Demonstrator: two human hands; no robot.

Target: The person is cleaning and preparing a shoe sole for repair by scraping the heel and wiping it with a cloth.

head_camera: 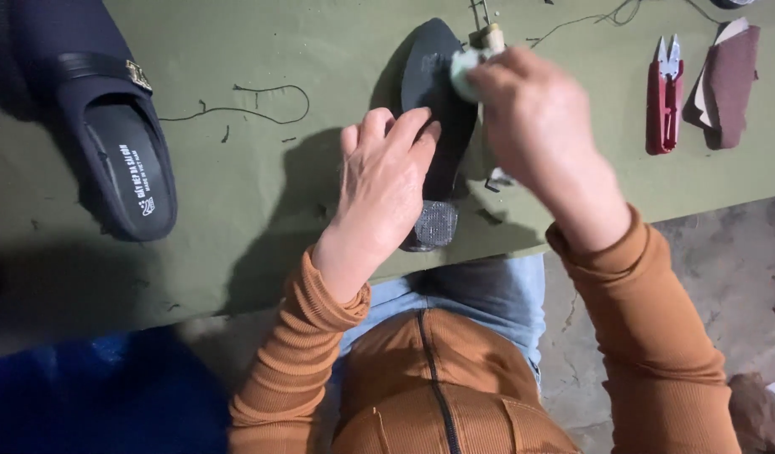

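green table (236, 202), shoes (122, 160), snips (665, 92), thread (253, 105)

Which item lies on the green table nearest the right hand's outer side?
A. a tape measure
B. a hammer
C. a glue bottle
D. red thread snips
D: the red thread snips lie on the green table just beyond the right hand, beside a stack of brown material pieces.

— How is the light? Dim and flat, falling from the far right; the left hand (379, 189) throws a dark shadow leftward across the green tabletop (236, 50).

— And sharpness? The right hand (534, 122) smears with motion blur; near left corner sinks into murk.
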